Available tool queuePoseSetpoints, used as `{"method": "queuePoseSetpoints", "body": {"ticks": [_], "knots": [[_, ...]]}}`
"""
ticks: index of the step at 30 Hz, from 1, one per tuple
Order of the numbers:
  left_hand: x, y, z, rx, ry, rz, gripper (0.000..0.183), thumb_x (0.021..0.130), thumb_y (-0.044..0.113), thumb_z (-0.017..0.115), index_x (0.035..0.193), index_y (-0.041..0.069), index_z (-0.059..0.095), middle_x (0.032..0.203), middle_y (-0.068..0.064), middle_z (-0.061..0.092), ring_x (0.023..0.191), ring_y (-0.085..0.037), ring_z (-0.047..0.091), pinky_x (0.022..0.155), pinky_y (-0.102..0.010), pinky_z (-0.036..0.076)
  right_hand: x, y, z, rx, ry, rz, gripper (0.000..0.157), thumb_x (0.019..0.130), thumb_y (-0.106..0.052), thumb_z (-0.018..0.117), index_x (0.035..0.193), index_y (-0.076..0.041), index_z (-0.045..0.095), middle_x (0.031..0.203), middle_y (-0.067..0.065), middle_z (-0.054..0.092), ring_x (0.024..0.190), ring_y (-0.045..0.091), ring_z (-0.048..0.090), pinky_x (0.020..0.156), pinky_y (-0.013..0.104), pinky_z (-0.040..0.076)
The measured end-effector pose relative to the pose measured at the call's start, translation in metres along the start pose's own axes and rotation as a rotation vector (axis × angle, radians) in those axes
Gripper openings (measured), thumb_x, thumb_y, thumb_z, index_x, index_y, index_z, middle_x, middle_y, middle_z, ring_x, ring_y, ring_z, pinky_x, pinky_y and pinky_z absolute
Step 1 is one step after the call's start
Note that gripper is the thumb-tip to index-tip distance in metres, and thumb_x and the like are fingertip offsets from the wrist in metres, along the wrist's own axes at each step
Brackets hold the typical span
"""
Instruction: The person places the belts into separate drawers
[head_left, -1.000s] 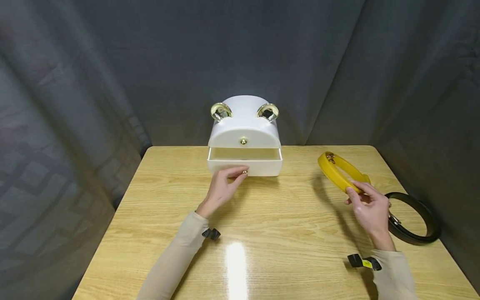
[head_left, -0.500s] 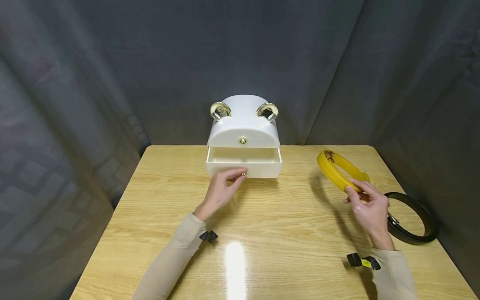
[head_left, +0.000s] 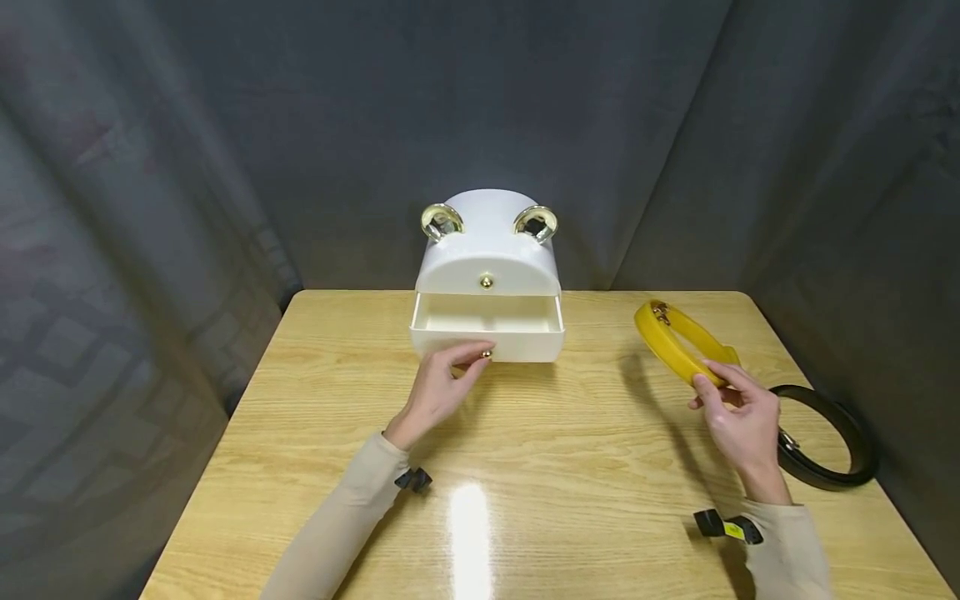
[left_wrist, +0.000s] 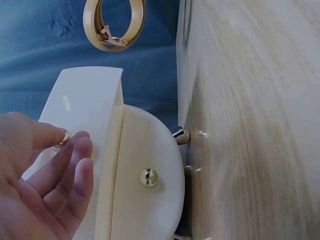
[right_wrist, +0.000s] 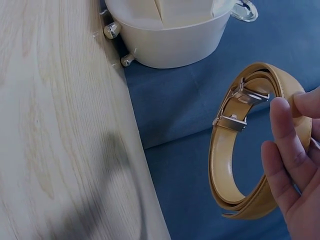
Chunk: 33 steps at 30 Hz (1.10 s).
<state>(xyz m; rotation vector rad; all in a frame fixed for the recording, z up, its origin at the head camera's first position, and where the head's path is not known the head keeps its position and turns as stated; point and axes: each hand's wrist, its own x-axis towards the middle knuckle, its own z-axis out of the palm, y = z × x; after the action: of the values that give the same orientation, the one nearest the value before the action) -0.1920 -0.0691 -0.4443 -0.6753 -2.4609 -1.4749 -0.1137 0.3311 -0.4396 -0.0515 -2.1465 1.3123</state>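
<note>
A white storage box (head_left: pixel 489 225) with a rounded top and two gold ear-like rings stands at the back of the table. Its lower drawer (head_left: pixel 528 346) is pulled partway out, and the inside shows bare. My left hand (head_left: pixel 437 390) pinches the small gold drawer knob (head_left: pixel 487 353) between thumb and index finger. On the right, my right hand (head_left: pixel 742 421) holds a coiled yellow belt (head_left: pixel 666 340) above the table, thumb and fingers gripping its near side. The belt's metal buckle (right_wrist: pixel 232 121) shows inside the coil in the right wrist view.
A coiled black belt (head_left: pixel 862 446) lies at the table's right edge, beside my right hand. Above the drawer, another gold knob (head_left: pixel 486 282) sits on the box's upper front. Grey curtains (head_left: pixel 465 100) hang behind and at both sides of the wooden table (head_left: pixel 570 483).
My left hand has drawn the drawer a little farther out toward me by its knob. The right hand with the yellow belt has stayed nearly still.
</note>
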Motion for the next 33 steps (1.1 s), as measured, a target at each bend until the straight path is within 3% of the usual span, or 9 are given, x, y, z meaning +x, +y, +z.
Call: {"method": "queuePoseSetpoints", "body": {"ticks": [6, 16, 23, 33], "knots": [[-0.002, 0.001, -0.001, -0.002, -0.006, -0.013, 0.028, 0.102, 0.009, 0.071, 0.129, 0.012, 0.077, 0.121, -0.007, 0.081, 0.094, -0.020, 0.077, 0.083, -0.030, 0.063, 0.000, -0.003, -0.001, -0.002, 0.002, -0.007, 0.027, 0.092, 0.011, 0.073, 0.120, 0.009, 0.075, 0.094, -0.025, 0.067, 0.062, -0.010, 0.065, 0.053, 0.008, 0.046], [-0.012, 0.002, -0.005, 0.009, -0.010, -0.027, 0.028, 0.103, 0.009, 0.070, 0.129, 0.014, 0.078, 0.118, -0.005, 0.082, 0.089, -0.017, 0.076, 0.073, -0.025, 0.061, 0.002, -0.009, 0.000, 0.000, -0.003, -0.037, 0.028, 0.091, 0.013, 0.073, 0.119, 0.010, 0.075, 0.096, -0.026, 0.067, 0.063, -0.011, 0.064, 0.053, 0.007, 0.047], [-0.014, 0.005, -0.005, 0.008, -0.023, -0.018, 0.030, 0.102, 0.007, 0.070, 0.131, 0.012, 0.076, 0.120, -0.007, 0.081, 0.091, -0.019, 0.076, 0.078, -0.025, 0.062, 0.003, -0.012, 0.002, 0.021, 0.001, -0.038, 0.028, 0.091, 0.014, 0.072, 0.119, 0.011, 0.074, 0.097, -0.025, 0.068, 0.063, -0.009, 0.065, 0.052, 0.007, 0.049], [-0.017, 0.006, -0.003, -0.006, -0.029, -0.015, 0.032, 0.101, 0.004, 0.070, 0.132, 0.010, 0.075, 0.118, -0.011, 0.081, 0.090, -0.022, 0.077, 0.077, -0.038, 0.065, 0.004, -0.020, 0.003, 0.029, -0.009, -0.044, 0.027, 0.092, 0.013, 0.072, 0.119, 0.011, 0.074, 0.099, -0.024, 0.069, 0.064, -0.008, 0.065, 0.050, 0.010, 0.051]]}}
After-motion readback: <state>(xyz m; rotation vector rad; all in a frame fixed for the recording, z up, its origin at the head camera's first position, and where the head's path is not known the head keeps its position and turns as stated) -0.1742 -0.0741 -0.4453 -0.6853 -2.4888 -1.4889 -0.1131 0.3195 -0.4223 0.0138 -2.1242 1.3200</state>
